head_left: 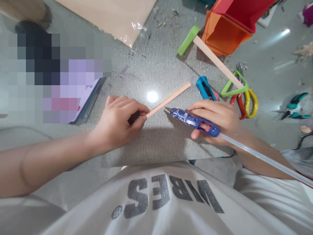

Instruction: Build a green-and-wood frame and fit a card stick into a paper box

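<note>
My left hand (pixel 121 120) pinches the near end of a narrow, light wooden strip (pixel 171 98), which slants up and away to the right over the table. In my right hand (pixel 216 119) is a blue hot glue gun (pixel 187 118), its metal tip pointing left, close beside the strip with a small gap. A long translucent glue stick (pixel 259 155) sticks out of the gun's back and runs to the lower right. The fingers of my right hand wrap the gun's handle, which is mostly hidden beneath it.
Beyond my right hand lie a teal cutter (pixel 204 87), red-and-yellow handled scissors or pliers (pixel 251 103) and a wooden stick with green end pieces (pixel 217 60). An orange-red folded box (pixel 221 32) stands behind. Teal-handled pliers (pixel 295 106) lie right; a plastic-wrapped tan sheet (pixel 114 16) lies at the back.
</note>
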`<state>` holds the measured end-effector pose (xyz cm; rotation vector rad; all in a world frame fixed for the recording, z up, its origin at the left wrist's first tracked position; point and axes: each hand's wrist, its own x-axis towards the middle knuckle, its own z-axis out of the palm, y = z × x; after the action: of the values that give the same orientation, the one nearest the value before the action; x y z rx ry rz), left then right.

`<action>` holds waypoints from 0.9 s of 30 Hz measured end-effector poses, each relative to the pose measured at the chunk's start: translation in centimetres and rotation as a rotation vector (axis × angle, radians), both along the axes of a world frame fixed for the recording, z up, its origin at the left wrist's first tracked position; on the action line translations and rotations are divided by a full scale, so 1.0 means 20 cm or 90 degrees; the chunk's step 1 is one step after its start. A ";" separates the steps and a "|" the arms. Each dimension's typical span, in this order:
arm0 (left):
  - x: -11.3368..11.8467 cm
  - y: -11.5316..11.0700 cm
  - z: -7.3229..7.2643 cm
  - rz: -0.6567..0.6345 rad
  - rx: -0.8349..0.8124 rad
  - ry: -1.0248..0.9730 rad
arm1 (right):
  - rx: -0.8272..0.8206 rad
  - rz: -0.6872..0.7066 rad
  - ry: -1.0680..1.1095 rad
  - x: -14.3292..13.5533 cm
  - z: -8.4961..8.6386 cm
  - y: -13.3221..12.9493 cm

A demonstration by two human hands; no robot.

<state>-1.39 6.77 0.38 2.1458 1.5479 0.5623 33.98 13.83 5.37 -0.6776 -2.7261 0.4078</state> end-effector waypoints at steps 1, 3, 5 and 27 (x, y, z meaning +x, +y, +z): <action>0.00 0.00 0.00 -0.003 0.003 0.002 | 0.000 0.009 -0.004 0.00 0.01 0.01; 0.00 0.00 -0.01 -0.007 0.007 0.009 | -0.012 0.025 -0.027 0.01 0.02 0.02; 0.00 0.00 -0.01 -0.009 0.007 0.015 | -0.025 0.035 -0.049 0.01 0.02 0.03; 0.01 0.00 -0.01 -0.070 0.098 0.063 | 0.163 -1.018 -0.035 1.07 -0.10 0.15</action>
<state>-1.16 6.68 0.19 2.3920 1.4679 0.5624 55.47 16.89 3.46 -2.3026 -1.4058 -0.3460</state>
